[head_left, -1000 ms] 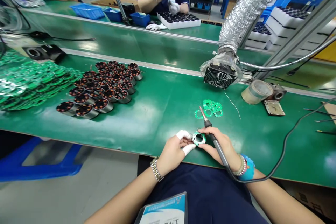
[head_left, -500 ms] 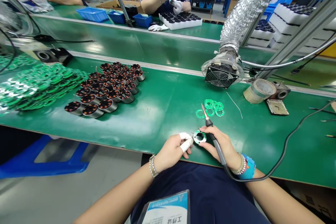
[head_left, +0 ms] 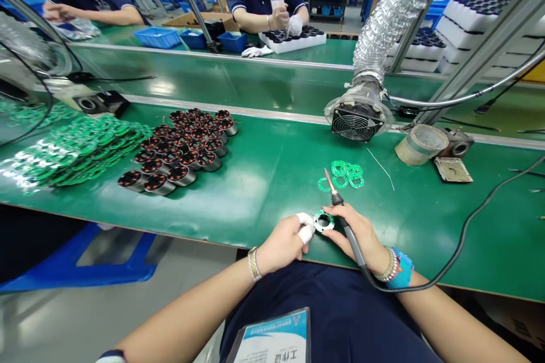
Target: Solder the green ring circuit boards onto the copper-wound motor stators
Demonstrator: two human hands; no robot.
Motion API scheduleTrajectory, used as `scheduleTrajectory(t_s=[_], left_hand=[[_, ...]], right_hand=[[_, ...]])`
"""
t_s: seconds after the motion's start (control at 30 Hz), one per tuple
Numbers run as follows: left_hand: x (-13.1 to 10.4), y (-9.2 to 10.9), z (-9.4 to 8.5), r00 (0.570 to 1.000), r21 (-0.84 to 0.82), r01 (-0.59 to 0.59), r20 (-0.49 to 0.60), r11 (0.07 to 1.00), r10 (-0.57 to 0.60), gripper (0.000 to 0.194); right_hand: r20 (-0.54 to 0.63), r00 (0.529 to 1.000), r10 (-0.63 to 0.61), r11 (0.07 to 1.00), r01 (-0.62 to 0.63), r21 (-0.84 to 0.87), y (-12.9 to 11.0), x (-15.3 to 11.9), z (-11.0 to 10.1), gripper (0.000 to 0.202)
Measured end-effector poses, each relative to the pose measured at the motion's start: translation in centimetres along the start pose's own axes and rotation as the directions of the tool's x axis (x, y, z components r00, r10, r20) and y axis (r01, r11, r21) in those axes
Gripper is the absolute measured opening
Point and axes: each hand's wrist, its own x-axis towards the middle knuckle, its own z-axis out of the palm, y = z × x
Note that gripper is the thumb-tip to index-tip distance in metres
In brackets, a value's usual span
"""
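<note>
A small ring-shaped circuit board, green and white with a dark round opening, is held above the front edge of the bench. My left hand, white coverings on its thumb and forefinger, pinches at the board's left edge; whether a thin wire is also between the fingertips I cannot tell. On the other side, my right hand grips the board between thumb and forefinger. The same hand carries a soldering iron across it, tip pointing up and away. Just beyond lie several loose green ring boards.
Motor stators with copper windings stand in rows to the left, beside heaped green boards. A fume fan hangs over the bench. Solder wire, a round tub and the iron's cable are at right. Co-workers sit opposite.
My view has shifted slightly, so the stators sit further right. My left hand has turned a little at the board's edge. The co-worker opposite has lowered a hand towards the white tray.
</note>
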Motion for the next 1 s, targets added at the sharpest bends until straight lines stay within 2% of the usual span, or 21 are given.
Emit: scheduleTrajectory(t_s=[0.03,0.07,0.1,0.17,0.23,0.27,0.33,0.43,0.47,0.53,0.63,0.7,0.8,0.9,0.97,1.0], left_hand=[[0.1,0.1,0.0,0.995,-0.148,0.081,0.063,0.986,-0.072,0.025],[0.1,0.1,-0.1,0.989,-0.226,0.126,0.102,0.966,-0.105,0.026],[0.0,0.0,-0.2,0.99,-0.223,0.119,0.095,0.967,-0.1,0.025],[-0.4,-0.4,-0.4,0.999,-0.007,-0.031,-0.029,0.999,0.031,0.02],[-1.0,-1.1,-0.5,0.958,0.327,-0.21,-0.117,0.921,0.26,0.017],[-1.2,-1.4,-0.6,0.926,0.462,-0.267,-0.121,0.846,0.359,0.017],[-1.4,-1.8,-0.7,0.87,0.632,-0.331,-0.082,0.7,0.485,0.018],[-1.2,-1.8,-0.9,0.832,0.722,-0.371,-0.021,0.584,0.554,0.017],[-0.9,-1.5,-0.8,0.831,0.72,-0.375,-0.018,0.583,0.557,0.017],[-0.4,-0.9,-0.6,0.85,0.667,-0.359,-0.055,0.653,0.524,0.016],[0.4,0.0,0.3,0.896,0.522,-0.256,-0.187,0.814,0.402,0.016],[0.5,0.2,1.1,0.887,0.502,-0.185,-0.284,0.845,0.363,0.017],[-0.2,-0.5,2.1,0.823,0.601,-0.177,-0.344,0.779,0.452,0.016],[-1.5,-1.7,2.7,0.772,0.671,-0.276,-0.273,0.689,0.574,0.021],[-2.2,-2.3,2.8,0.764,0.696,-0.32,-0.212,0.643,0.609,0.03],[-2.5,-2.3,2.8,0.773,0.712,-0.325,-0.179,0.623,0.608,0.034]], right_hand=[[-0.004,1.0,-0.003,1.0,0.003,-0.002,0.0,0.0,0.0,0.033],[-0.006,1.0,-0.005,1.0,0.005,-0.002,0.1,0.0,0.1,0.034],[-0.006,1.0,-0.004,1.0,0.004,-0.002,0.1,0.0,0.1,0.034],[-0.002,1.0,0.0,1.0,0.0,0.001,0.1,-0.1,0.1,0.034],[0.003,1.0,0.005,1.0,-0.005,0.002,0.1,-0.1,0.1,0.034],[0.005,1.0,0.006,1.0,-0.006,0.001,0.1,-0.1,0.1,0.034],[0.009,1.0,0.007,1.0,-0.007,0.0,0.1,-0.1,0.1,0.033],[0.008,1.0,-0.002,1.0,0.002,-0.004,0.1,-0.1,0.1,0.033],[0.005,1.0,-0.007,1.0,0.007,-0.006,0.0,-0.1,0.1,0.034],[-0.001,1.0,-0.015,1.0,0.015,-0.01,0.0,-0.1,0.1,0.034],[-0.01,1.0,-0.024,1.0,0.024,-0.014,-0.1,-0.1,0.3,0.033],[-0.019,0.999,-0.031,0.999,0.031,-0.02,-0.1,-0.1,0.4,0.032],[-0.034,0.999,-0.039,0.999,0.038,-0.034,-0.2,-0.1,0.5,0.031],[-0.042,0.998,-0.044,0.998,0.043,-0.041,-0.3,-0.1,0.5,0.031],[-0.043,0.998,-0.045,0.998,0.044,-0.041,-0.3,-0.1,0.5,0.03],[-0.042,0.998,-0.046,0.998,0.044,-0.04,-0.2,-0.1,0.6,0.03]])
